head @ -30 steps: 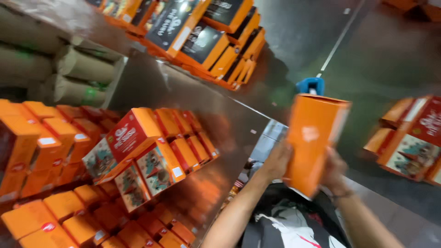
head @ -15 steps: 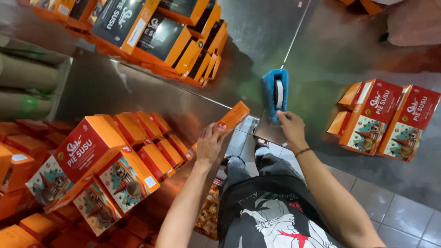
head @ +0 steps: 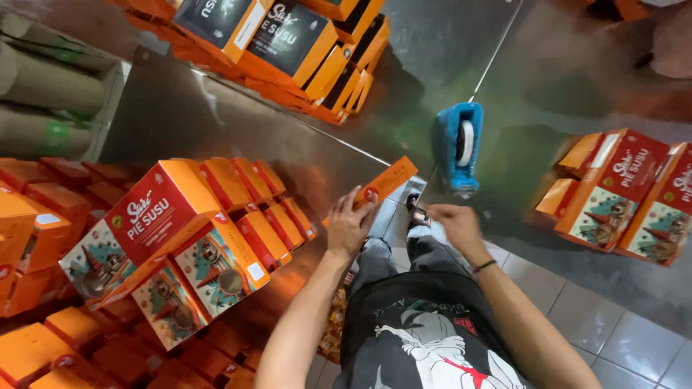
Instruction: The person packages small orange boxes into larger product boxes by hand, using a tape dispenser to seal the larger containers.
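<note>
My left hand (head: 349, 225) grips a flat, folded orange carton (head: 382, 181) by its near end, holding it out over the steel table. My right hand (head: 454, 225) hangs empty with fingers apart, just below a blue tape dispenser (head: 458, 146) that lies on the table. The dispenser holds a white roll of tape. Below my arms I see my dark printed shirt and jeans.
Rows of orange and red boxes (head: 216, 238) stand on the left of the steel table (head: 238, 130). Black-topped orange boxes (head: 288, 43) are stacked at the far side. Three red boxes (head: 620, 198) sit on the right. Cardboard rolls (head: 50, 86) lie far left. Grey floor tiles (head: 620, 331) show below.
One second ago both hands held the orange carton upright. My right hand let go and dropped toward the tape dispenser, while my left hand lowered the flattened carton.
</note>
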